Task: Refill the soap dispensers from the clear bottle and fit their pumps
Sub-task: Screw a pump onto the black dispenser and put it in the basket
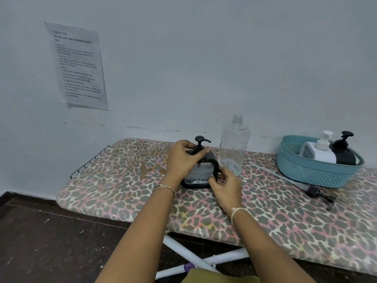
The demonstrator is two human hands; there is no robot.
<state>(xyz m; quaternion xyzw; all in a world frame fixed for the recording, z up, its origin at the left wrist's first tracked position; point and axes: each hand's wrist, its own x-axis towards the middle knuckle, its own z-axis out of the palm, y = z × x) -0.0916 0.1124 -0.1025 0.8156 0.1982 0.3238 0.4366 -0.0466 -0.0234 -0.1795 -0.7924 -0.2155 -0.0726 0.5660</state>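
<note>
A black-framed soap dispenser [201, 176] with a patterned grey front stands on the ironing board [122, 186]. Its black pump [201, 142] sits on top. My left hand [183, 160] grips the dispenser's top around the pump collar. My right hand [224, 185] holds its lower right corner. Just to the right stands the clear bottle [234, 146], uncapped and nearly empty. A loose black pump with a long tube [314, 190] lies on the board at the right.
A teal basket [316, 172] at the right holds a white dispenser [321, 150] and a black dispenser [344, 152], both with pumps. A printed sheet [77, 66] hangs on the wall. The board's wire rack [89, 161] juts out at the left end.
</note>
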